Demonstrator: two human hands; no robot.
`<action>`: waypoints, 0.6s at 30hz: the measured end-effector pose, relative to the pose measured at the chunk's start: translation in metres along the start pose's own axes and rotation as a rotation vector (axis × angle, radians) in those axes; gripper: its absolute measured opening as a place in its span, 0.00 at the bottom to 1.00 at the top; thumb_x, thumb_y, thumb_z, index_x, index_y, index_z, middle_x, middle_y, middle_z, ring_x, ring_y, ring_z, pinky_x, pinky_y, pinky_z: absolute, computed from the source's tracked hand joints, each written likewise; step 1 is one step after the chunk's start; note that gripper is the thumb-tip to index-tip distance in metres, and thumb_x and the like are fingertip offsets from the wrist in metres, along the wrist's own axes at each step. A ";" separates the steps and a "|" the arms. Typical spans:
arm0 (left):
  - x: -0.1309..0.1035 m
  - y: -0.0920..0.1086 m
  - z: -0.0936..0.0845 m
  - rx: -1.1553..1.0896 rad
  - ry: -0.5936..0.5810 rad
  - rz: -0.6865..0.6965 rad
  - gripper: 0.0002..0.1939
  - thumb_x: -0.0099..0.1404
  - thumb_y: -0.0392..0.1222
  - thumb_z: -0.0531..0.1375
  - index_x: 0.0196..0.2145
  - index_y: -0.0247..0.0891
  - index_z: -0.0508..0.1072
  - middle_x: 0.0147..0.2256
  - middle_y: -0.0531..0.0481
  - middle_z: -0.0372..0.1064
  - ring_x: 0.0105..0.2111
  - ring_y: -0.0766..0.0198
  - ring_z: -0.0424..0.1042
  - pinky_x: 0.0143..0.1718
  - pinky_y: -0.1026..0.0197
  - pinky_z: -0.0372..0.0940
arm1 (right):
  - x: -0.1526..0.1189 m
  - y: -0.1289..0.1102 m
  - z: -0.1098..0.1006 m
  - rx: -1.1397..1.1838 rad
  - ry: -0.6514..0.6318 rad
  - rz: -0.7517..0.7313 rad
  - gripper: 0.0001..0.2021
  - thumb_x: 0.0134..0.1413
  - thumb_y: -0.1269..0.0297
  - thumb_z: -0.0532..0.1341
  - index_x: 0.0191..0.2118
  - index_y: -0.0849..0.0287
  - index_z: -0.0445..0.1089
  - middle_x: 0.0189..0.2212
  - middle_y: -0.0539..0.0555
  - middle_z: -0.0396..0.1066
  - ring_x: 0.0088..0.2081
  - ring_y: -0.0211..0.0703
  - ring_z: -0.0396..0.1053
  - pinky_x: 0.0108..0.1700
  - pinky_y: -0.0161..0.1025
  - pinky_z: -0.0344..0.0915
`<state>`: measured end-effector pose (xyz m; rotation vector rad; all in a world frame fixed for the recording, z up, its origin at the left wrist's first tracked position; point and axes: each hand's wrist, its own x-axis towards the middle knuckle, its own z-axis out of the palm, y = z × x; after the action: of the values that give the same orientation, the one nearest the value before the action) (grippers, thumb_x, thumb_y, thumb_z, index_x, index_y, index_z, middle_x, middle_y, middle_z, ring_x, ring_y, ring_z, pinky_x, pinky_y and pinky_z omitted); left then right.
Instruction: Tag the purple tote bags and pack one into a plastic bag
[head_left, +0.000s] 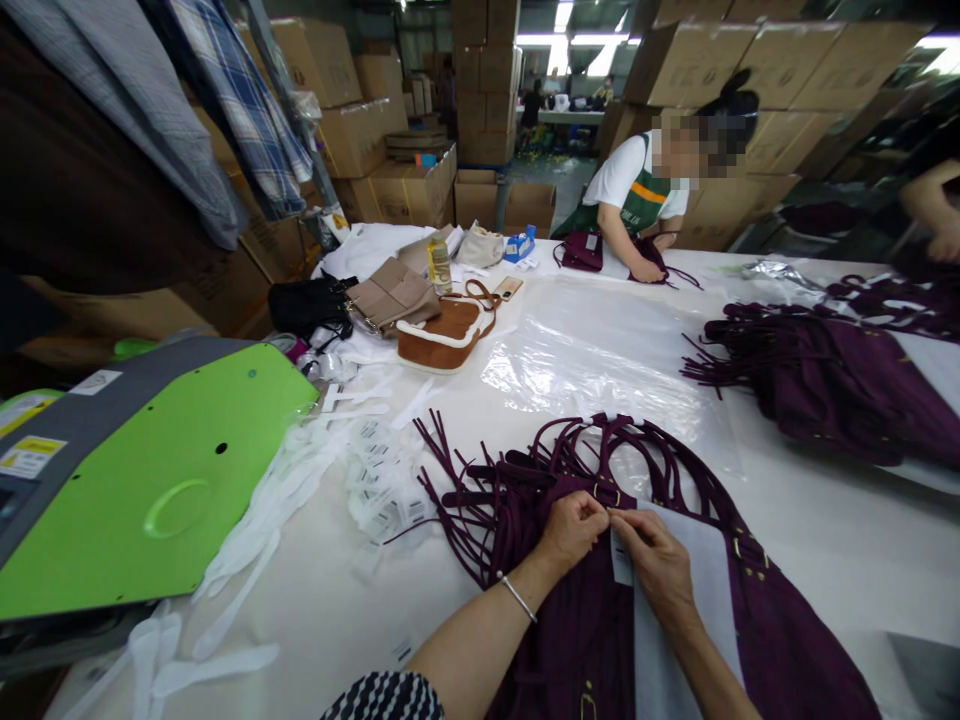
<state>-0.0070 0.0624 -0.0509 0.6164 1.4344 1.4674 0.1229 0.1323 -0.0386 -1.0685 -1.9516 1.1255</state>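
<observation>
A stack of dark purple handbags (780, 640) lies at the near edge of the white table (847, 540), handles and tassels fanned away from me. My left hand (571, 530) pinches the top bag's edge by a gold buckle. My right hand (654, 562) meets it fingertip to fingertip, holding a small white tag (619, 555) at that same spot. A white paper sheet (679, 640) lies on the bag under my right forearm.
White tags and strips (375, 480) lie to the left beside a green machine cover (157, 480). A clear plastic sheet (600, 350) covers mid-table. More purple bags (825, 385) are at right. Tan and brown bags (442, 325) sit far left. A person (637, 195) works opposite; cardboard boxes behind.
</observation>
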 end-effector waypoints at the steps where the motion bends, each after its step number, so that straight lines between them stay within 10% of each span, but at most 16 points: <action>1: 0.001 0.000 0.000 0.004 0.000 -0.001 0.06 0.53 0.42 0.60 0.27 0.36 0.70 0.19 0.58 0.63 0.17 0.72 0.60 0.19 0.69 0.56 | 0.001 0.001 -0.001 0.009 -0.013 0.005 0.14 0.49 0.49 0.65 0.31 0.55 0.78 0.32 0.55 0.75 0.37 0.47 0.72 0.41 0.43 0.68; 18: 0.010 0.000 -0.010 0.305 -0.169 0.083 0.16 0.56 0.56 0.61 0.26 0.39 0.67 0.17 0.60 0.59 0.17 0.70 0.60 0.20 0.67 0.56 | 0.014 0.005 0.000 0.042 -0.081 0.094 0.04 0.47 0.64 0.66 0.28 0.58 0.75 0.24 0.47 0.73 0.26 0.36 0.68 0.28 0.31 0.63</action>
<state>-0.0194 0.0667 -0.0553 0.9750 1.5251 1.2345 0.1183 0.1463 -0.0412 -1.1188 -1.9480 1.2728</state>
